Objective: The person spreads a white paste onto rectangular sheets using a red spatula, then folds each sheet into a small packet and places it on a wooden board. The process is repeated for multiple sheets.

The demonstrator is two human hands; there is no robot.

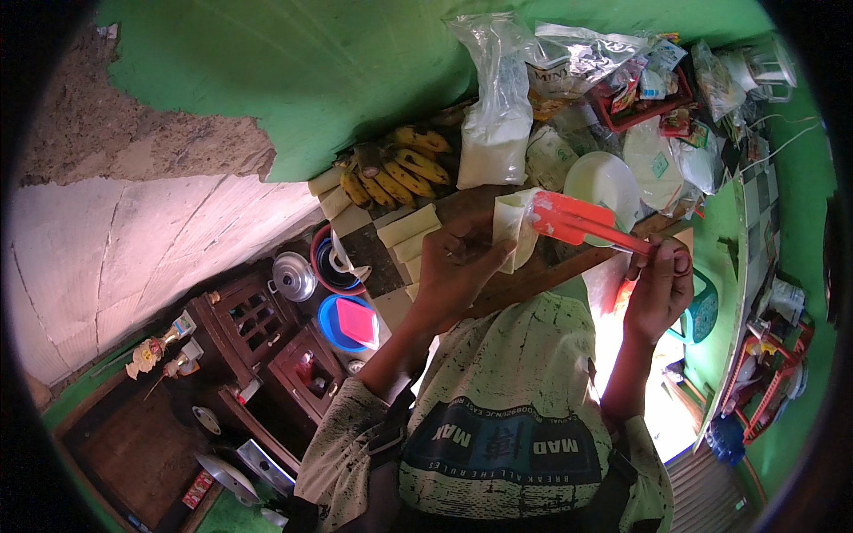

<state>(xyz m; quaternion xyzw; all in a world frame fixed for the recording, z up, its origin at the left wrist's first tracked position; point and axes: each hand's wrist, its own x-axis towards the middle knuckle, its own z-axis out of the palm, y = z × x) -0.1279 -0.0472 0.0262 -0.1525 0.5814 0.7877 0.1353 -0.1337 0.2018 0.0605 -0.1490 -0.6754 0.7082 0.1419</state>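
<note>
Right of the frame's centre: my right grip (656,284) clamped on a red spatula (569,217) | mid-frame: my left grip (458,271) pinching a pale sheet (513,226) just beside the spatula | upper middle: bananas (395,173), bag of white powder (494,147).

The red spatula (573,218) covers part of the white bowl (606,178). The right hand (657,289) partly hides a green plastic object (705,311) whose kind is hard to tell.

"What's worn?"
"A pale shirt (511,355), black-speckled, with a dark rectangular print (503,444) and lettering across its front."
"Sleeves (336,444)?"
"Same speckled cloth, dark straps (384,446) alongside; left hand (453,271) and right hand (658,291) bare."
</note>
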